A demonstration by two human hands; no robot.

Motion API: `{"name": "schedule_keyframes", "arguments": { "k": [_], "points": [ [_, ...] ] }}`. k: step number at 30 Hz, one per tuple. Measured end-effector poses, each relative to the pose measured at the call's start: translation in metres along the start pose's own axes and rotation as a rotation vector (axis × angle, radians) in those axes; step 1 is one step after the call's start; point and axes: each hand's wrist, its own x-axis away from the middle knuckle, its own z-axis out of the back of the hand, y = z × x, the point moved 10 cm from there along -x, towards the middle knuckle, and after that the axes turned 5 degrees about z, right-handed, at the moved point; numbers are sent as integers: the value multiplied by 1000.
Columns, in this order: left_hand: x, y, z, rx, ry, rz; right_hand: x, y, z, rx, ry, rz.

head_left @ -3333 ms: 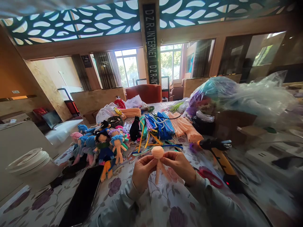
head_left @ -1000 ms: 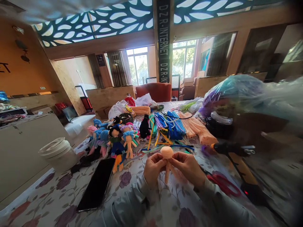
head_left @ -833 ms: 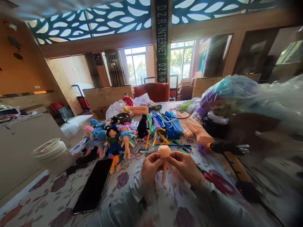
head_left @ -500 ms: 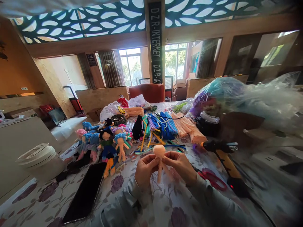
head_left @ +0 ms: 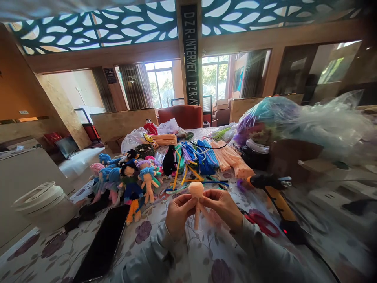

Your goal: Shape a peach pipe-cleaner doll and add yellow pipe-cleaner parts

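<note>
Left hand [head_left: 177,214] is half curled, thumb and forefinger closed in a pinch on a small peach doll [head_left: 196,190] just under its head. Right hand [head_left: 225,208] mirrors it from the other side, thumb and forefinger likewise pinched on the doll, remaining fingers curled in. Doll is upright between the two hands, above the floral tablecloth [head_left: 191,257]; round head up, clear of the fingertips, legs hanging below, the one toward the right hand blurred. Exact finger contact at the neck is too small to make out from where I stand. Grey sleeves [head_left: 154,253] cover both wrists. Beyond the left hand: a heap of finished-looking dolls [head_left: 129,179], blue, pink and black hair, with an orange doll [head_left: 134,210] lying at its near edge, beside the top of a dark phone [head_left: 101,243]. White bucket [head_left: 45,206] farther left. Straight beyond the doll: loose yellow stems [head_left: 194,173], then bundled blue stems [head_left: 210,159], with peach stems [head_left: 232,161] to their right. Near the right wrist, red-handled scissors [head_left: 263,222]; just right of these, a yellow-and-black glue gun [head_left: 278,200], red light lit, cord trailing off. Red chair [head_left: 180,118] stands past the table's far end.
</note>
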Motion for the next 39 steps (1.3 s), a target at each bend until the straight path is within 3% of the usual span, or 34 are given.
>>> {"name": "schedule_keyframes", "arguments": {
  "k": [39],
  "points": [
    [-4, 6, 2, -183, -3, -156, 0, 1, -2, 23, 44, -27]
  ]
}}
